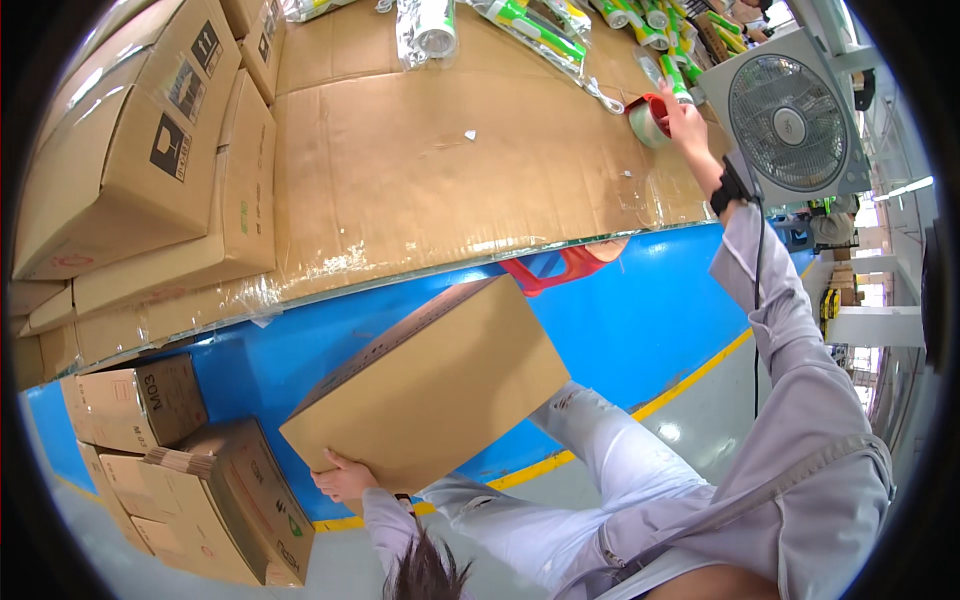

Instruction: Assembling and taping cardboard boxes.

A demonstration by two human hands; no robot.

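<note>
The carton (440, 385) is held in front of the counter (470, 190), its side away from the counter gripped by the left hand (345, 478). The red tape dispenser (649, 120), at the counter's right end, is clasped by the right hand (684, 124). The carton should be kept steady, clear of the counter's rim; the dispenser should be gripped firmly, its tape kept off the green packages (676, 80) nearby.

1 box fan (790, 125), 1 red stool (577, 264)
</note>
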